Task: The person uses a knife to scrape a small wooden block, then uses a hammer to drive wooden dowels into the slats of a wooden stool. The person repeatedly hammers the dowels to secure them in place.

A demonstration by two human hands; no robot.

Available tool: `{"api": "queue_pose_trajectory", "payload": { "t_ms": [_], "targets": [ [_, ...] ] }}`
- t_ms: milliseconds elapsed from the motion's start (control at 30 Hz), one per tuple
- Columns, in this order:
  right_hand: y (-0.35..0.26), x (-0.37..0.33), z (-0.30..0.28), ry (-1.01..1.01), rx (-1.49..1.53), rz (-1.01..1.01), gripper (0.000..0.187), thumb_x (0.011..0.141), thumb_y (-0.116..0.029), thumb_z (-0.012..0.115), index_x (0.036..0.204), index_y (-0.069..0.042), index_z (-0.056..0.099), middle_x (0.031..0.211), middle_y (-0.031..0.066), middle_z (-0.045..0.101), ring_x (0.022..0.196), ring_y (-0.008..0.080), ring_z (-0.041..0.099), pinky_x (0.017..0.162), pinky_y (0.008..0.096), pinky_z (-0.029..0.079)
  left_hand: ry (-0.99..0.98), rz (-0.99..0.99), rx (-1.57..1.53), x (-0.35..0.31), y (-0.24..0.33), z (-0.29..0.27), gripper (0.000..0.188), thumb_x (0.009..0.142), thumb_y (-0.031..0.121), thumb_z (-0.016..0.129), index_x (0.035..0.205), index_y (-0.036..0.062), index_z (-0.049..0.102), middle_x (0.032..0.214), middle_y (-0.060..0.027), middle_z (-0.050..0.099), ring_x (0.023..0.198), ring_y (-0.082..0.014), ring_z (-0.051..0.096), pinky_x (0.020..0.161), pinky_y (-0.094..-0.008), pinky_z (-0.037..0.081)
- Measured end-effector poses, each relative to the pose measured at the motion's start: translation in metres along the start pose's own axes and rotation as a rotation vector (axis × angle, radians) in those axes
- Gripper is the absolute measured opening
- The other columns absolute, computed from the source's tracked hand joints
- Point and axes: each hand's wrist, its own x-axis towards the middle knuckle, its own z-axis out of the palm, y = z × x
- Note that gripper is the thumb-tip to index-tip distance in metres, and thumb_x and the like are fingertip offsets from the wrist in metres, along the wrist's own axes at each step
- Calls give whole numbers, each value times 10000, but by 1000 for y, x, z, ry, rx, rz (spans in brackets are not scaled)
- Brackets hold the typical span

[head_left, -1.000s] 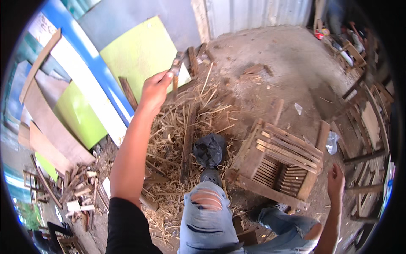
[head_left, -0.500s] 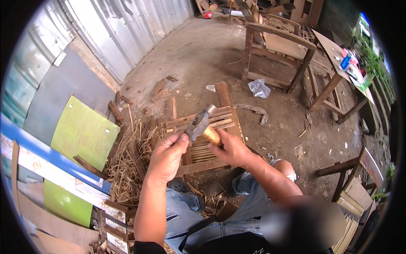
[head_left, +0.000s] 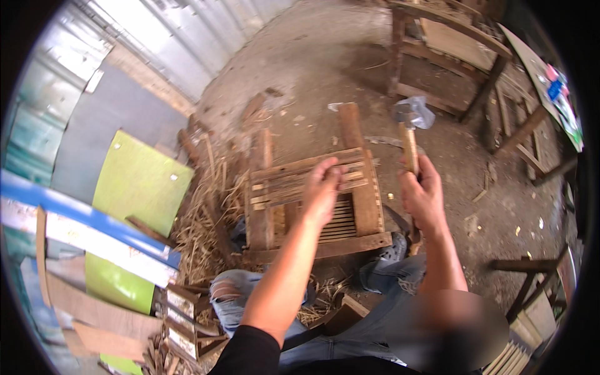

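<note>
My right hand [head_left: 422, 195] is wrapped round the wooden handle of a hammer [head_left: 409, 147]. The hammer stands upright, its metal head at the top, to the right of a slatted wooden frame [head_left: 367, 209] in front of my knees. Over the frame's cross strips [head_left: 278, 185], my left hand [head_left: 321, 195] has its fingers drawn together in a pinch. Whatever is between those fingertips, if anything, is too small to make out. Thin parallel slats [head_left: 337, 219] show lower down inside the frame.
Fibrous wood shavings [head_left: 200, 228] and scraps pile up left of the frame. Green panels [head_left: 142, 181] lean by the metal wall. A wooden chair frame [head_left: 450, 56] and a clear plastic bag [head_left: 422, 112] are at the far right, near a cluttered table [head_left: 537, 75].
My hands have parted. The left has let go of the hammer head and come down over the strips; the right has carried the hammer rightward and turned it upright.
</note>
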Motion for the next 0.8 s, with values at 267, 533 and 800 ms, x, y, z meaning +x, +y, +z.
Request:
{"api": "queue_pose_trajectory", "payload": {
  "t_ms": [267,533,800],
  "targets": [
    [2,-2,-8,21,-99,145,241,935,-106,535,1155,-16,575,654,-46,488,464,34,424,395,216,337,63,71,175,6,-3,7,194,986,164,619,1149,60,636,1035,-44,692,901,-101,602,811,-250,478],
    [11,5,-12,52,-126,63,301,897,-136,556,1153,18,594,648,-38,496,523,53,470,450,242,375,120,279,897,34,-3,6,170,936,219,682,1030,82,718,952,-48,696,857,-149,617,789,-285,480],
    [11,6,-14,58,-160,75,315,874,-138,561,1138,25,612,681,-30,503,546,58,464,483,255,369,175,495,1307,41,-21,12,171,887,390,699,933,239,765,1030,45,612,1104,-224,507,954,-489,317]
  ]
}}
